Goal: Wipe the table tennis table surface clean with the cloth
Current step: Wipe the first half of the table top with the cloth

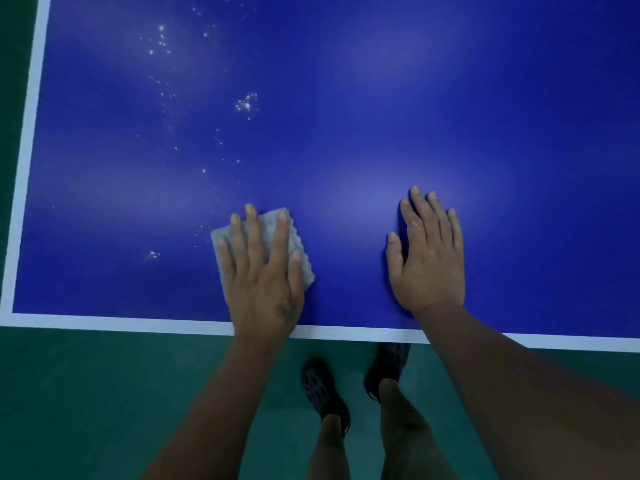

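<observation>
View looked down on a blue desk [346, 116] w/ white edge lines. Left hand [261, 271] pressed flat on a grey cloth [298, 251] near the front edge, fingers straight, grip apart. Right hand [427, 258] lay flat on bare desk just beside it, grip also apart. White droplets [247, 105] dotted the surface beyond the cloth, toward the left. Green floor [104, 393] & dark shoes [323, 393] below.

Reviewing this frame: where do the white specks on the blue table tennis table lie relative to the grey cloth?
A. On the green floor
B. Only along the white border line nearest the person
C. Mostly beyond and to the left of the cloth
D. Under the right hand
C: the white specks scatter over the blue table tennis table beyond and left of the grey cloth, which the left hand presses flat with straight fingers.
</observation>
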A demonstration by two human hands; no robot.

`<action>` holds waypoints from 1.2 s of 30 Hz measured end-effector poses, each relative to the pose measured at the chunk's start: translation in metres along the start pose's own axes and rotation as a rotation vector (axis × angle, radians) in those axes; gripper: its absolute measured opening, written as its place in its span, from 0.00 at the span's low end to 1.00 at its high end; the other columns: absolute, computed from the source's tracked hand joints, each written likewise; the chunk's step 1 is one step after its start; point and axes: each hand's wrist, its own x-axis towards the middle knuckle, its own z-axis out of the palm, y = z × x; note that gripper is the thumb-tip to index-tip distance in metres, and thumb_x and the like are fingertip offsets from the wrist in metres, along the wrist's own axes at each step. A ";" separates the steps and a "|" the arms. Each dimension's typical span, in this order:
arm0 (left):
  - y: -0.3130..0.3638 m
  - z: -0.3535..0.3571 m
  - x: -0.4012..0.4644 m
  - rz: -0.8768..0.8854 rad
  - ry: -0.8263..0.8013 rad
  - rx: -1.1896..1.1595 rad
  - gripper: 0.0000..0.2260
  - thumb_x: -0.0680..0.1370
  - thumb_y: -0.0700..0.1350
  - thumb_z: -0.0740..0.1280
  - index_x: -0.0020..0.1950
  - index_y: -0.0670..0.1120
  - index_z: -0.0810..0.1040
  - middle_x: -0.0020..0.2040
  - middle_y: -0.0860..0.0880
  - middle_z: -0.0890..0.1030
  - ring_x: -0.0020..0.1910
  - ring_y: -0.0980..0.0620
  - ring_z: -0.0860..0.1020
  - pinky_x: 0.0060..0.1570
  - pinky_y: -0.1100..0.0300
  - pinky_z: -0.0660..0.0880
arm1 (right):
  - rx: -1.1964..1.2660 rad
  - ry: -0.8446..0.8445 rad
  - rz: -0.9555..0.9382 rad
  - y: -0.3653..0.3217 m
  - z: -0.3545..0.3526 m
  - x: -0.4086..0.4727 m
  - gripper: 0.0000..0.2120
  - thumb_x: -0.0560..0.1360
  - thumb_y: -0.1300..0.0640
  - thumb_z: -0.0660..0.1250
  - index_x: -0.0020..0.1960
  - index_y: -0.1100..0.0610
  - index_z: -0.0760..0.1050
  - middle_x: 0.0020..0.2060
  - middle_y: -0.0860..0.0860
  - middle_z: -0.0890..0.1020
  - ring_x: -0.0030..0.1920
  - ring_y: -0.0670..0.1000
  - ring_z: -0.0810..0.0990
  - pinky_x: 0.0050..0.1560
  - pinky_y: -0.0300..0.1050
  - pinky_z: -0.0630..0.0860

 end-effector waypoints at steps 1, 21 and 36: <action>0.009 0.002 -0.007 0.024 -0.017 -0.003 0.27 0.88 0.56 0.50 0.88 0.52 0.52 0.87 0.42 0.48 0.86 0.40 0.45 0.82 0.35 0.50 | -0.002 -0.004 0.000 0.000 0.000 0.000 0.27 0.87 0.48 0.55 0.82 0.59 0.66 0.84 0.52 0.62 0.86 0.55 0.56 0.84 0.61 0.54; 0.076 0.011 0.106 0.252 0.010 -0.037 0.26 0.89 0.56 0.46 0.88 0.52 0.53 0.87 0.42 0.51 0.86 0.41 0.47 0.83 0.38 0.47 | 0.008 0.035 -0.007 0.000 0.003 0.000 0.26 0.87 0.49 0.56 0.81 0.59 0.67 0.84 0.53 0.64 0.85 0.56 0.59 0.84 0.62 0.55; -0.015 -0.002 0.011 0.026 -0.059 0.018 0.27 0.88 0.55 0.47 0.88 0.52 0.49 0.88 0.44 0.50 0.87 0.43 0.46 0.83 0.38 0.48 | 0.012 0.015 0.001 0.000 0.001 0.000 0.26 0.87 0.48 0.55 0.81 0.59 0.67 0.84 0.53 0.63 0.85 0.55 0.57 0.84 0.61 0.54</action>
